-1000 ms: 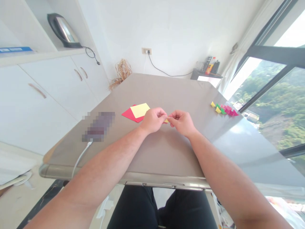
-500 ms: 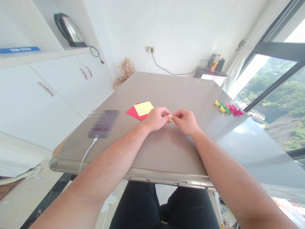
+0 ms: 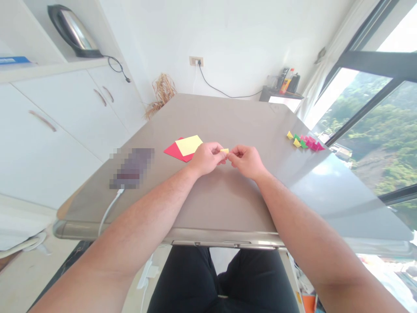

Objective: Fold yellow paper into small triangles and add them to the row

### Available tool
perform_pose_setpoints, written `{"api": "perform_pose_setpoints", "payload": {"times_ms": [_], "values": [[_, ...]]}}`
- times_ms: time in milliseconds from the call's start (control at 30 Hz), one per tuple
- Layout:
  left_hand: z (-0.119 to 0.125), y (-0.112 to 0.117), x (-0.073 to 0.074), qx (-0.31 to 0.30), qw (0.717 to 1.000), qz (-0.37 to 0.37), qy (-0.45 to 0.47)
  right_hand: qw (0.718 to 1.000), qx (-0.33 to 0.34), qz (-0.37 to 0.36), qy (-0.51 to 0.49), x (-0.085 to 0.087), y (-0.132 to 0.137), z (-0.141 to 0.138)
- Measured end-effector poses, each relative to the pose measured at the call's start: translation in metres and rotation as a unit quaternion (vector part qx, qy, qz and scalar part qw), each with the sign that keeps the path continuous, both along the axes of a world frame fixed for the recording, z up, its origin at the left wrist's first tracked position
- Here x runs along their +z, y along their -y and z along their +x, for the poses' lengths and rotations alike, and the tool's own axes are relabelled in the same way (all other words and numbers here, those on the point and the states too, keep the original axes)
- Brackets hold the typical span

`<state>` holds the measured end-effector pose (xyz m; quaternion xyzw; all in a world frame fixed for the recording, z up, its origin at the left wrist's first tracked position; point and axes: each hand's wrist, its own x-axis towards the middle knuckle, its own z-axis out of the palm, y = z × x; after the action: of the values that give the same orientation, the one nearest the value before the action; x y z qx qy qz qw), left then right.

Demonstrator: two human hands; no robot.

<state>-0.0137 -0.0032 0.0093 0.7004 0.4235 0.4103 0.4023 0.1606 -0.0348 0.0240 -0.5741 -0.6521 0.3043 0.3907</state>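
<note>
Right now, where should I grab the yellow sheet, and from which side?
I'd pinch the yellow sheet by its farthest corner, coming from the far side. It lies flat, and that corner seems to stick out past the red paper underneath, while the left hand hides the nearer right part.

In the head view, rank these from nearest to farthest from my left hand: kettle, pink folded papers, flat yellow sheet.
1. Flat yellow sheet, just left of the left hand.
2. Pink folded papers, right side.
3. Kettle, upper left.
</note>
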Motion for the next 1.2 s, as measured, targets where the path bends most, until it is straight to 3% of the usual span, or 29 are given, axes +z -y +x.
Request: {"api": "perform_pose_setpoints", "payload": {"times_ms": [267,533,667,933,1200], "values": [[-0.003,0.000,0.006,0.024,0.995,0.038,-0.091,0.997,0.034,0.015,0.061,0.000,-0.001,0.002],[0.002,-0.004,-0.003,0.101,0.994,0.034,-0.017,0.999,-0.027,0.037,-0.006,-0.004,-0.002,-0.006],[0.006,-0.003,-0.007,0.093,0.996,0.003,0.006,0.997,-0.049,0.063,0.015,-0.006,-0.004,-0.007],[0.006,-0.001,-0.007,0.096,0.995,0.007,-0.009,0.998,-0.053,0.017,-0.011,-0.003,-0.005,-0.010],[0.010,0.010,-0.004,0.066,0.995,0.039,-0.062,0.991,-0.100,0.034,0.079,-0.008,-0.008,-0.010]]}}
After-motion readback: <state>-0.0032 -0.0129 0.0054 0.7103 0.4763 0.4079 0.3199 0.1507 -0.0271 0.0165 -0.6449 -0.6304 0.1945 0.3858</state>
